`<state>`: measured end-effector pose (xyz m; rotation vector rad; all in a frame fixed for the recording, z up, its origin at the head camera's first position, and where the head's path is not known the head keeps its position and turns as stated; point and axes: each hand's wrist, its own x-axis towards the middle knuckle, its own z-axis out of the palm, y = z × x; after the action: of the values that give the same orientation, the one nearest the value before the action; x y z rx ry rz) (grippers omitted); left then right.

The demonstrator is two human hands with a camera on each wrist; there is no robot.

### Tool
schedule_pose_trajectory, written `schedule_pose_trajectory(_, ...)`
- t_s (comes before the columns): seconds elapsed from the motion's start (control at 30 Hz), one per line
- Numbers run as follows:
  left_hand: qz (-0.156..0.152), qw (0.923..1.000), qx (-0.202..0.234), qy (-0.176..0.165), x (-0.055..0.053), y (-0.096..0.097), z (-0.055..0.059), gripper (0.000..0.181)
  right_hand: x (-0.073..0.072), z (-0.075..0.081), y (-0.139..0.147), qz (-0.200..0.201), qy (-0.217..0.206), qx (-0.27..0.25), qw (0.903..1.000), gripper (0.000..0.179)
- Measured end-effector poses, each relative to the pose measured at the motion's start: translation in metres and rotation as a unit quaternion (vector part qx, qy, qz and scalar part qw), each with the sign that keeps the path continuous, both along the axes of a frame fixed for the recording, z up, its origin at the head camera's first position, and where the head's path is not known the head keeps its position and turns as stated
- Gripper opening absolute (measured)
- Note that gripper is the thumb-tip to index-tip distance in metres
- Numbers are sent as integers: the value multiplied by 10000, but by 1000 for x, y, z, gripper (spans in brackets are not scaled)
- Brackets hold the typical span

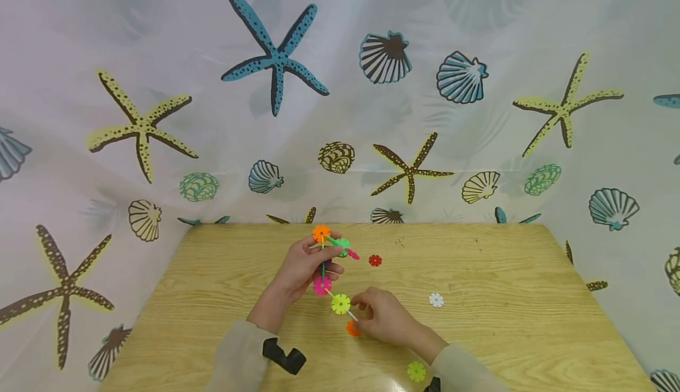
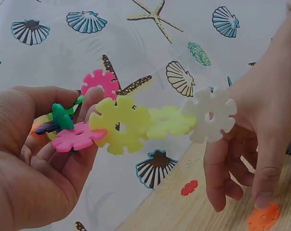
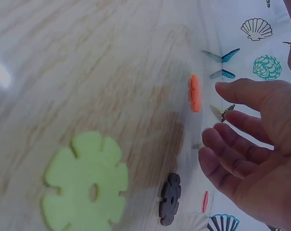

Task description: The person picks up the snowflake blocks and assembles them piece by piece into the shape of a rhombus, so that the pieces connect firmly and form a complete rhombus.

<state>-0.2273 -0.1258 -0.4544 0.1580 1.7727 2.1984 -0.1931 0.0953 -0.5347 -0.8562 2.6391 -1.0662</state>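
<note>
My left hand [image 1: 303, 265] holds a chain of notched plastic snowflake discs slotted into one another, raised above the table. Pink, green, orange, purple and yellow discs gather at its fingers, which partly hide them. From there the chain runs through a yellow disc [image 2: 120, 139] to a white disc [image 2: 225, 118] at its free end. Below that end, my right hand [image 1: 386, 315] reaches down with bent, loose fingers over a single orange disc [image 1: 353, 328]. In the right wrist view, a gap shows between these fingers and the orange disc [image 3: 194, 94]; nothing is in their grasp.
Loose on the wooden table [image 1: 478, 262] lie a red disc [image 1: 375, 260], a white disc [image 1: 436, 300], a yellow-green disc [image 1: 417, 371] and a black disc [image 3: 169, 199]. A cloth printed with shells and starfish hangs behind the table and along its sides.
</note>
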Motion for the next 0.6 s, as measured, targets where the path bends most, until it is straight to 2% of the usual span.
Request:
schedule_pose_trajectory(0.13,-42,10000,-10,49,-1,-1,-1,43,0,0,1,122,2,141,9998,35)
schedule_pose_trajectory(0.33,-54,10000,24,54,-2,-2,-3,34,-1,-3,2,299,-108,284,9991,43)
schedule_pose_trajectory(0.6,-43,9999,71,61,-1,0,-3,33,-2,-3,2,452,-191,411,9979,40)
